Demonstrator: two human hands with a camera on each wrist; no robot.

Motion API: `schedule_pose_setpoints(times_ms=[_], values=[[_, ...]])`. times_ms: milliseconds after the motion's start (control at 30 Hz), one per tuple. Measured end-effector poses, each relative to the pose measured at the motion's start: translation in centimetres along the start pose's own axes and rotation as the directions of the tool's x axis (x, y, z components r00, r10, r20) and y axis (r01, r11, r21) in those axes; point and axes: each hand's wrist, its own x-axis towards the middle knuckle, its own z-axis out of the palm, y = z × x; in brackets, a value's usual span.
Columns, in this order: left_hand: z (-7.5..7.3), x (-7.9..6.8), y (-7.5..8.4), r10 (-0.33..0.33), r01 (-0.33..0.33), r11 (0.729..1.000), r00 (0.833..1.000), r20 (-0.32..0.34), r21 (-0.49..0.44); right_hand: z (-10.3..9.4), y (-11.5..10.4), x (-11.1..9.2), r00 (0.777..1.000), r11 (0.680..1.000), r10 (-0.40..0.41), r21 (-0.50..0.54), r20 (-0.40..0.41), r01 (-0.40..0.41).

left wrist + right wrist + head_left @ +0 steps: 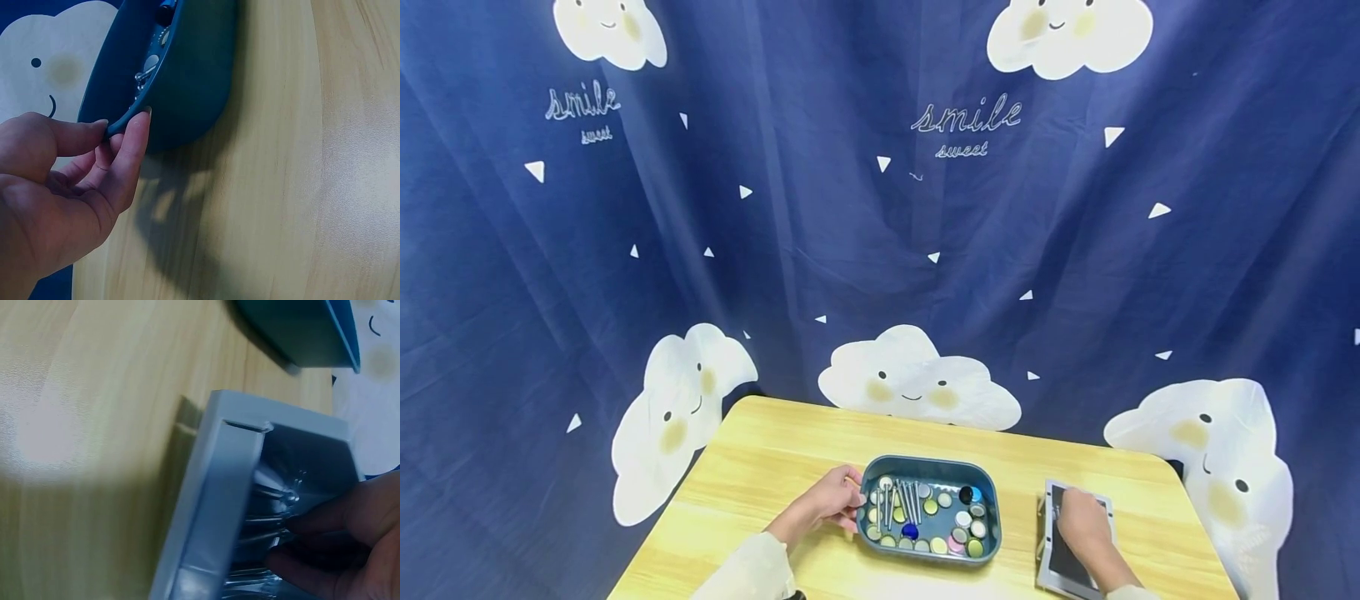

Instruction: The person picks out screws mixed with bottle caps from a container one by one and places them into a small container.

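Note:
My left hand holds the left rim of a dark teal basin, thumb over the rim and fingers against its outer wall. Several round bottle caps in different colours lie in the basin, with several slim metal rods at its left side. To the right, my right hand reaches into a grey-framed tray with a dark inside. Shiny metal pieces lie there beside the fingertips; blur hides their exact kind and whether the fingers pinch one.
Both containers stand on a light wood table, the basin left of the tray with a strip of tabletop between. Behind the table's far edge hangs a blue curtain printed with smiling clouds.

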Motion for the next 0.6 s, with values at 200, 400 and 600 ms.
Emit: schedule_pose_setpoints(times_ms=[200, 400, 600], values=[[-0.1, 0.0, 0.1, 0.004, -0.004, 1.0, 1.0, 0.0, 0.004, -1.0, -0.6, 0.0, 0.999, 0.999, -0.025, 0.024, -0.04, 0.026], [0.0, -0.2, 0.1, 0.006, -0.006, 1.0, 1.0, 0.006, -0.002, -2.1, -1.5, -0.1, 0.998, 0.999, -0.048, 0.018, -0.051, 0.049], [0.0, -0.2, 0.1, 0.012, -0.012, 1.0, 1.0, 0.006, -0.002, -3.1, -2.4, -0.3, 0.994, 0.997, -0.081, -0.012, -0.075, 0.081]])
